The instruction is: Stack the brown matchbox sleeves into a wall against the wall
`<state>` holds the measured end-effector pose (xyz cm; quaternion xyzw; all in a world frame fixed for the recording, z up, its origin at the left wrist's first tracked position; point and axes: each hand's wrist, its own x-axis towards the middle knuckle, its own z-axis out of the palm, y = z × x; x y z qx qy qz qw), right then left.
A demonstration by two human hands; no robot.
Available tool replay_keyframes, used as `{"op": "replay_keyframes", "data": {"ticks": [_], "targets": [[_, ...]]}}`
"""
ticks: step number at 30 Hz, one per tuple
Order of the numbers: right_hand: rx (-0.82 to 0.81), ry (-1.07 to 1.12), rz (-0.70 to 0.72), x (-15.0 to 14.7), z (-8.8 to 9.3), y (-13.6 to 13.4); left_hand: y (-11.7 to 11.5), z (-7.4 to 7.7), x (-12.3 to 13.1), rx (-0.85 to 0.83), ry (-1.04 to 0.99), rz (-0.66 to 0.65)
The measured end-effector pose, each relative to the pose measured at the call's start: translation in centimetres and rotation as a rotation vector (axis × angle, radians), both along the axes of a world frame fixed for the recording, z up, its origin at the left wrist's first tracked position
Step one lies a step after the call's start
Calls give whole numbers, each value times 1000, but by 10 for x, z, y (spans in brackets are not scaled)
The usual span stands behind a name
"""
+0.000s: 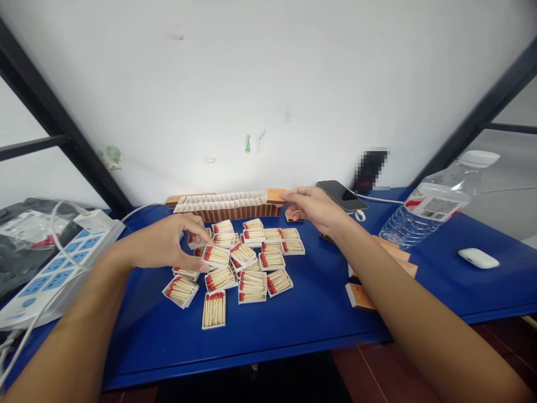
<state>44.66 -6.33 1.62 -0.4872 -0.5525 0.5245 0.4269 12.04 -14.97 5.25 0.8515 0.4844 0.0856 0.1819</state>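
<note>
Several open trays of red-tipped matches lie scattered on a blue table. My left hand hovers over the left of the pile, fingers pinching one match tray. My right hand reaches to the far end of a row of stacked matchboxes along the wall, its fingertips closed on an orange matchbox at the row's right end. Empty orange sleeves lie under and beside my right forearm.
A white and blue power strip with cables sits at the left. A phone on a cable, a water bottle lying on its side and a white earbud case are at the right. Black frame bars flank the wall.
</note>
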Motion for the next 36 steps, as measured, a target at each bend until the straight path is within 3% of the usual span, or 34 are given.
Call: {"op": "replay_keyframes", "data": {"ticks": [8,12,16,23,29,33,36], "targets": [[86,-220,-220,7,-10,15,1,-5,0,-57,28,5],[100,-339,-222,15,-17,21,2,-5,3,-30,-20,30],[87,-524,-221,23,-16,24,4,-9,10,65,-75,158],[91,-606,-140,35,-14,28,5,-16,19,185,-122,223],[296,-1000,-191,43,-26,38,4,-17,24,290,-164,246],[586,-1025,-136,35,-37,42,7,-20,24,463,-162,305],[694,-1000,-25,26,-43,43,9,-21,21,652,-121,402]]}}
